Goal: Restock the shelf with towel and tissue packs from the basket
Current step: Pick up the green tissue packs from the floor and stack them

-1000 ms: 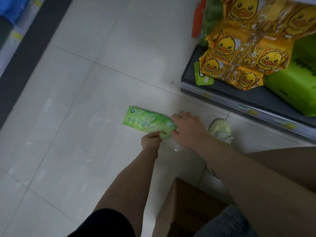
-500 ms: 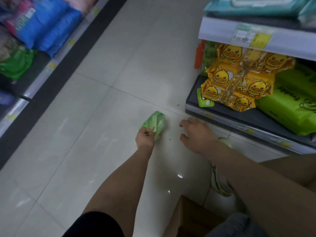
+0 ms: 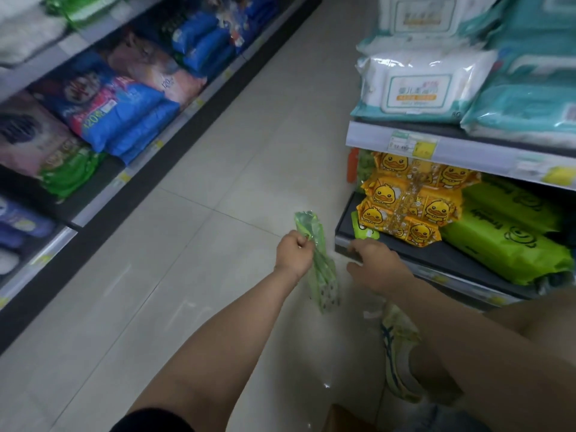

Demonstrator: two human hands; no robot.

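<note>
My left hand (image 3: 293, 254) grips a thin green tissue pack (image 3: 321, 269) near its upper end, so the pack hangs edge-on above the floor tiles. My right hand (image 3: 375, 265) hovers empty with loosely spread fingers just in front of the bottom shelf (image 3: 436, 254) on the right. On that dark shelf lie yellow duck-print packs (image 3: 408, 207), a small green pack (image 3: 364, 230) at the front left corner and big lime-green packs (image 3: 505, 241).
Above, a second shelf (image 3: 467, 151) carries white and teal wipe packs (image 3: 417, 79). Across the aisle, left shelves (image 3: 103, 194) hold blue, pink and green packs. A brown cardboard box corner (image 3: 343, 419) shows at the bottom edge, beside my shoe (image 3: 399, 347).
My left hand lifted the green pack off the floor and turned it upright. My right hand let go of it and moved toward the bottom shelf. The view tilted up, revealing more shelves.
</note>
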